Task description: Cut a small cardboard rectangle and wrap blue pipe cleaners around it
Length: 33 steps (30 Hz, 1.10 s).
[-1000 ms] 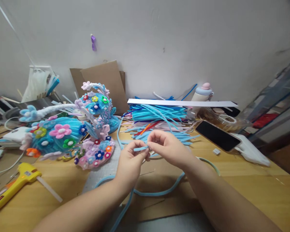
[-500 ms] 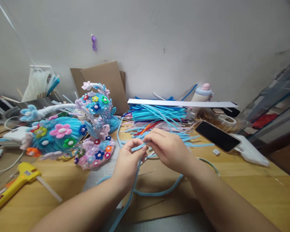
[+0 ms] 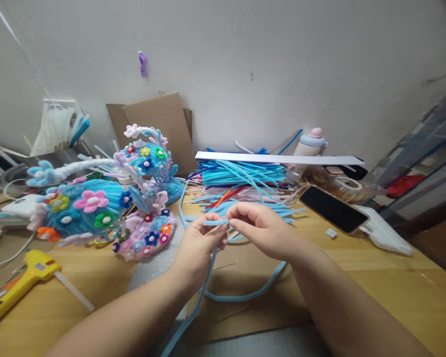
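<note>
Light blue pipe cleaner [image 3: 214,223] is pinched between the fingertips of both hands, above the middle of the table. My left hand [image 3: 202,243] is closed on it from the left, with the short piece lying across the thumb and forefinger. From the right, my right hand [image 3: 258,228] grips the same spot with thumb and fingers, close against the left fingertips. A long light blue length [image 3: 193,315] hangs down below my left hand, and another curved length [image 3: 249,296] loops beneath the hands. How these lengths join is hidden by the fingers.
Bundled blue pipe cleaners [image 3: 241,174] lie behind the hands, under a white strip [image 3: 278,158]. Fuzzy flower-covered pieces [image 3: 85,206] and a yellow glue gun [image 3: 29,277] are at left. A phone [image 3: 334,208] and a bottle [image 3: 310,144] are at right. Cardboard [image 3: 245,317] lies below.
My right hand has shifted slightly right and down, its fingers curling closer. The short blue piece between the fingertips shows more clearly. The view has moved slightly.
</note>
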Available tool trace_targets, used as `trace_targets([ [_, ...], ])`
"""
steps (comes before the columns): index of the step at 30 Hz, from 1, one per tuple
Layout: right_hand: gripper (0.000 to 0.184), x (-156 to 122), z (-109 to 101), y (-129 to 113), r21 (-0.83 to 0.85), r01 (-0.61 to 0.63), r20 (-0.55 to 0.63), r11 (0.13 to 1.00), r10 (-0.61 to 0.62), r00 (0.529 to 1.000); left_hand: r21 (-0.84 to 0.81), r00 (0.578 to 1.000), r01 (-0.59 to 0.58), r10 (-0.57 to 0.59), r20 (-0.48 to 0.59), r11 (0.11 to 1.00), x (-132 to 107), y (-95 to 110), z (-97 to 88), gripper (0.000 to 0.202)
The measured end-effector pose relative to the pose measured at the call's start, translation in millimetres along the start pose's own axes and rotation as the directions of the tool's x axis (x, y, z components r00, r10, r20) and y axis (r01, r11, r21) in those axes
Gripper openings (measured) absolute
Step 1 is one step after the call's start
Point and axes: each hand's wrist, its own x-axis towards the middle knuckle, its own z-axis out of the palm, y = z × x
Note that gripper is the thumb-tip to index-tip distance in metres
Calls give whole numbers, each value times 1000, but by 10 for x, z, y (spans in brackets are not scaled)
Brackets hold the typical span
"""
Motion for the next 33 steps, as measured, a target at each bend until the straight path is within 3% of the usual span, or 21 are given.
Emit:
trace_targets([
  [4,23,-13,-30,67,-206,257,-47,944,-272,961,-140,991,125,-116,68,982,-10,73,22,22],
  [9,25,-29,7,133,-352,383,-73,854,-433,898,-154,980,177,-160,120,972,-22,97,4,18],
  [15,23,-36,26,158,-437,409,-88,801,-490,867,-126,991,107,-96,90,986,-13,76,-33,14],
  [25,17,-20,49,203,-559,477,-104,678,-628,771,-196,980,188,-172,96,962,4,89,-53,11],
  [33,19,-20,54,157,-482,456,-145,748,-581,801,-69,991,40,-31,130,997,6,73,-51,11],
])
